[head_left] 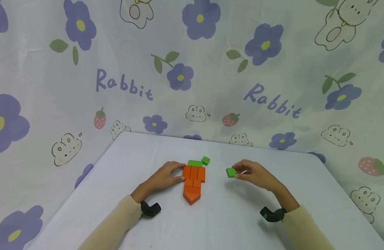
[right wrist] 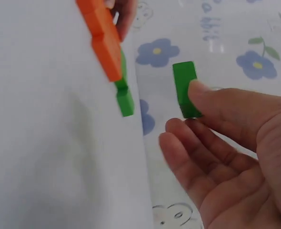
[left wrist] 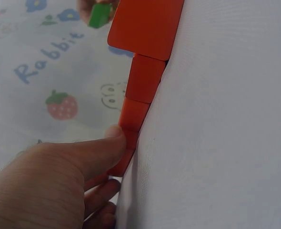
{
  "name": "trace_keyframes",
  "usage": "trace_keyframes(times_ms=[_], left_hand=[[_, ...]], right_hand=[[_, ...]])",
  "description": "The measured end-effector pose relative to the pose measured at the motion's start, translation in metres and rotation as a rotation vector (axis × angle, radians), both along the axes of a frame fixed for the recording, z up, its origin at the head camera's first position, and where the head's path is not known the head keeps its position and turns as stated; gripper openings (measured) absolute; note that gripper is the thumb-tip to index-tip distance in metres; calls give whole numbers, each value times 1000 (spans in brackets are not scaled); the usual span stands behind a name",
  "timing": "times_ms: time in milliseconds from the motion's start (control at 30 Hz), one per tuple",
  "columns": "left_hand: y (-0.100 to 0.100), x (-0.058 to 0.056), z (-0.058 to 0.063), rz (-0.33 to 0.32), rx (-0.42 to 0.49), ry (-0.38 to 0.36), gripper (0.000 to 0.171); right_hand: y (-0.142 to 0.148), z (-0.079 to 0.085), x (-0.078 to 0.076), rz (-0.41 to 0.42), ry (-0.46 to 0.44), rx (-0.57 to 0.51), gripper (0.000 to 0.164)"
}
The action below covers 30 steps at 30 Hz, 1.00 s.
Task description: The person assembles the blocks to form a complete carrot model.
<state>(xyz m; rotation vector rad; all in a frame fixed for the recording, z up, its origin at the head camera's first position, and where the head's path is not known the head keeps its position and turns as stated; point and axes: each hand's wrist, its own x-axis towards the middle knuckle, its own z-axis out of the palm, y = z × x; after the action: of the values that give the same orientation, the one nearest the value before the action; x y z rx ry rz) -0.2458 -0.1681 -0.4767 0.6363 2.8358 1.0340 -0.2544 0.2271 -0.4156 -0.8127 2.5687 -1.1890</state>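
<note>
Orange blocks [head_left: 192, 173] lie fitted together on the white table, with a pointed block [head_left: 192, 195] at the near end. Against the far end sits a flat green block [head_left: 195, 163], and a small green block [head_left: 205, 160] is set at an angle by its right corner. My left hand [head_left: 167, 175] rests at the left side of the orange blocks, thumb and index fingertip touching their edge. To the right, above the table, my right hand [head_left: 253, 174] pinches another green block [right wrist: 184, 88] between thumb and fingers.
The white tabletop [head_left: 235, 218] spreads around the blocks on all sides. Behind it hangs a cloth [head_left: 210, 86] printed with flowers, rabbits and strawberries. A black wrist strap piece [head_left: 150, 209] is on the left wrist, another [head_left: 273, 214] on the right.
</note>
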Motion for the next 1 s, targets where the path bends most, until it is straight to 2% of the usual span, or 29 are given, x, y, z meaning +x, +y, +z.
trace_keyframes(times_ms=[167,367,467,633,800,1000], left_hand=[[-5,1,4,28,-1,-1,58],[-6,-1,4,3,-4,9,60],[-7,-2,5,1,-7,10,60],[-6,-4,3,3,-7,3,59],[0,-4,-2,-35,-12,-10,60],[1,0,-2,-5,-11,1,58]], right_hand=[[-44,25,-31,6,58,10,36],[-92,32,-65,26,98,55,32],[-112,29,-80,19,106,87,31],[-135,18,-98,-20,68,134,31],[-143,1,-108,-47,31,190,29],[-160,-18,-114,-32,37,191,27]])
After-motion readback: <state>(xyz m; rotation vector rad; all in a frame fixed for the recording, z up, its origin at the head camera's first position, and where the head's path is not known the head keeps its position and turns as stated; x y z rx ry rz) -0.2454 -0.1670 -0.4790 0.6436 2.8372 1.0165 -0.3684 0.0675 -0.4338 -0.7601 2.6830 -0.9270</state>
